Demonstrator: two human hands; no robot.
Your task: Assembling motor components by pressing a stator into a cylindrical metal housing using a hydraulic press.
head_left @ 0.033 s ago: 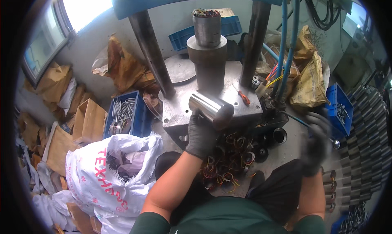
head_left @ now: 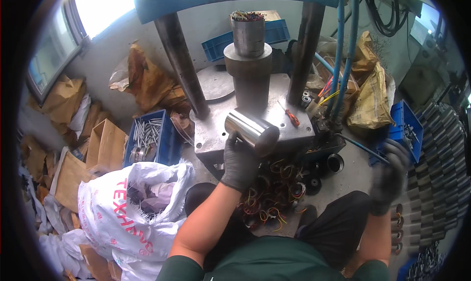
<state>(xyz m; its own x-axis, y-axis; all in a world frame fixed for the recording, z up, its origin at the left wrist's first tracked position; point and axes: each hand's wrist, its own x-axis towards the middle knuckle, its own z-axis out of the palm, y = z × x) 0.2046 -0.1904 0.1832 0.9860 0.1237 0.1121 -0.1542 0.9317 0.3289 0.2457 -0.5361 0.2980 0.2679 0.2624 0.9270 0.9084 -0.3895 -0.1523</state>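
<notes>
My gloved left hand [head_left: 240, 166] is closed round a shiny metal cylinder [head_left: 251, 130], which lies tilted over the front edge of the steel press table [head_left: 206, 131]. Behind it, a thick steel post [head_left: 251, 85] stands upright on the table. On its top sits a grey metal sleeve [head_left: 248, 38] with wire ends showing. Over to the right, my gloved right hand [head_left: 390, 175] is at the outer end of a dark lever [head_left: 360, 146]. Motion smears its fingers, so its grip is unclear. An orange-handled screwdriver [head_left: 292, 116] lies on the table's right part.
Wired motor coils [head_left: 274, 197] crowd the floor below the table. To the left stand a white woven sack [head_left: 105, 207] and a blue bin of metal shafts [head_left: 169, 139]. At right are another blue bin [head_left: 409, 114] and stacked metal cylinders [head_left: 431, 183]. Press columns [head_left: 181, 60] flank the post.
My right hand has shifted slightly right along the lever's outer end, and the ball knob seen before is now hidden. My left hand and the cylinder stay nearly where they were.
</notes>
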